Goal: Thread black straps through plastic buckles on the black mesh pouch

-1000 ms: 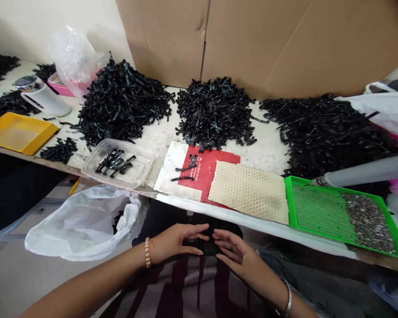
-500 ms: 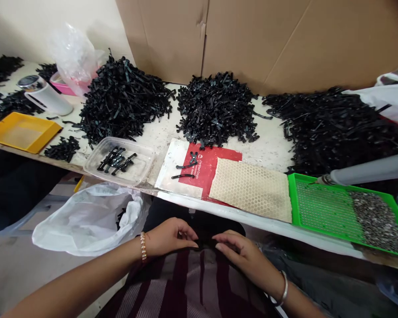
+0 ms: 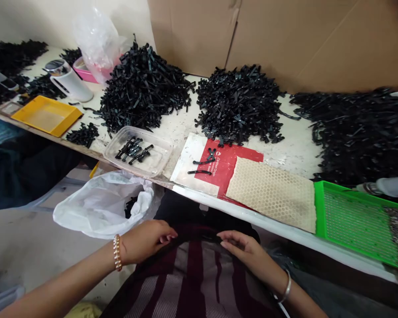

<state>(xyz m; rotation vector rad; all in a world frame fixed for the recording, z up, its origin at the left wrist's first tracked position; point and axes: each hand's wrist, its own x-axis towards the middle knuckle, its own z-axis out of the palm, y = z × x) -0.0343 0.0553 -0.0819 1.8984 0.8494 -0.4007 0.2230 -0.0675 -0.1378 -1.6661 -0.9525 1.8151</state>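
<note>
My left hand [image 3: 145,243], with a beaded bracelet at the wrist, is closed at my waist, its fingertips pinching the edge of the dark maroon-striped garment [image 3: 194,269] on my lap. Opposite it, my right hand [image 3: 247,249], with a silver bangle, has thumb and fingers together on the same edge. Its fingertips are partly lost against the dark cloth. On the table before me, loose black plastic arms [image 3: 199,172] and a small black cross-shaped piece [image 3: 211,153] lie on a red and white card [image 3: 181,172]. Neither hand touches them.
A honeycomb-textured pad [image 3: 273,192] and a green tray [image 3: 320,212] of small metal bits are at right. A clear tub [image 3: 162,161] holds several black assemblies. Heaps of black parts [image 3: 240,106] line the back. A white bag [image 3: 76,212] hangs below; a yellow tray [image 3: 64,119] is left.
My left hand has moved left and the fingers have closed, widening the gap between my hands. My right hand stays near the waist. The view has turned left.
</note>
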